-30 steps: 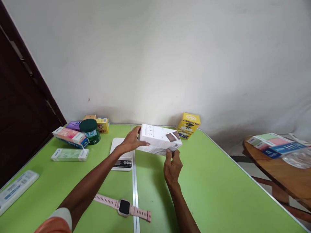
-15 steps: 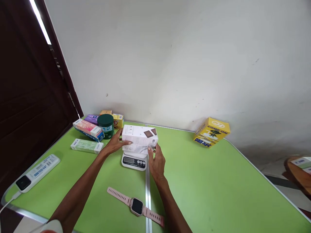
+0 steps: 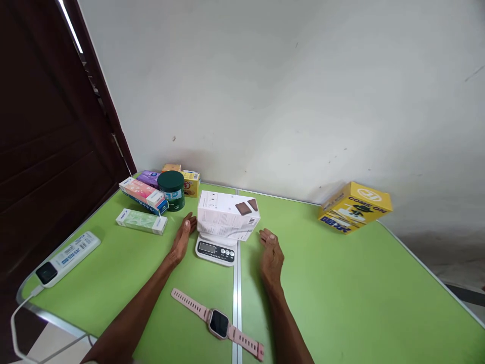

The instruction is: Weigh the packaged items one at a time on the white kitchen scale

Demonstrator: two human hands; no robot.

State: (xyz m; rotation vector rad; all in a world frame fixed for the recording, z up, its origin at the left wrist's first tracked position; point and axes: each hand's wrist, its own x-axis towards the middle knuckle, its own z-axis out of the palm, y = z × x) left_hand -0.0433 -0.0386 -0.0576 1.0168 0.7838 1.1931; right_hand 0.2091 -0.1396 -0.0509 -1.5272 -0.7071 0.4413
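Observation:
A white box (image 3: 222, 217) with brown squares printed on it rests on the plate of a small white digital kitchen scale (image 3: 215, 251). Just left of the box, my left hand (image 3: 182, 236) is open, its fingers stretched out and holding nothing. On the other side, my right hand (image 3: 272, 255) is apart from the box, empty, with fingers extended. Nearer to me, between my forearms, a pink smartwatch (image 3: 219, 323) lies with its strap spread out.
Back left stand a green-lidded jar (image 3: 171, 191), a pink toothpaste box (image 3: 144, 194), a purple pack (image 3: 149, 178) and a yellow box (image 3: 191, 183). A pale green box (image 3: 141, 221) lies nearby. A white power strip (image 3: 68, 259) is at left, a larger yellow box (image 3: 354, 207) at right.
Both hands have let go of the white box and moved apart, left hand to the left, right hand to the right. The box stays on the scale. The view has shifted slightly.

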